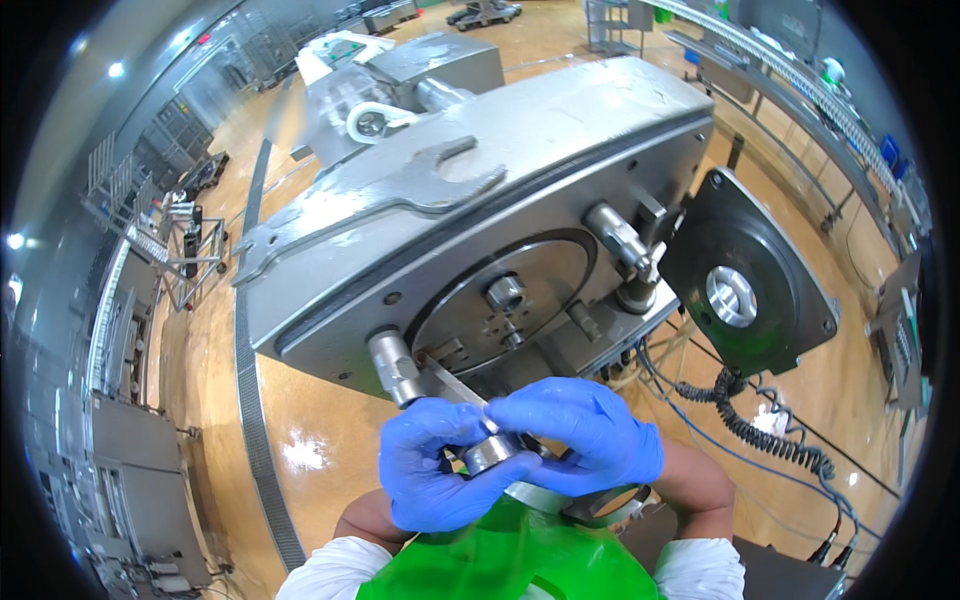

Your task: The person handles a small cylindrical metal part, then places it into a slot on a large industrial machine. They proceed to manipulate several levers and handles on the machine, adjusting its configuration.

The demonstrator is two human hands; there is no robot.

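Observation:
In front of my green apron (500, 560), both hands in blue gloves are closed around a small shiny cylindrical metal part (488, 454). My left hand (420, 470) wraps its left side, and my right hand (585, 435) grips it from the right. A flat metal bar (450, 382) rises from between the hands toward the machine; whether it joins the part is hidden. Below my right hand shows a curved metal ring (610, 507), its support unclear. Ahead stands a steel machine housing (580, 110) with a round recessed plate (460, 310) and a central hub (505, 292).
A large open-ended wrench (430, 190) lies on top of the housing. Metal posts (393, 368) stick out of its front. To the right hangs a dark hinged plate (690, 260) with a silver centre, above a coiled black cable (770, 435). A floor drain (255, 440) runs along the left.

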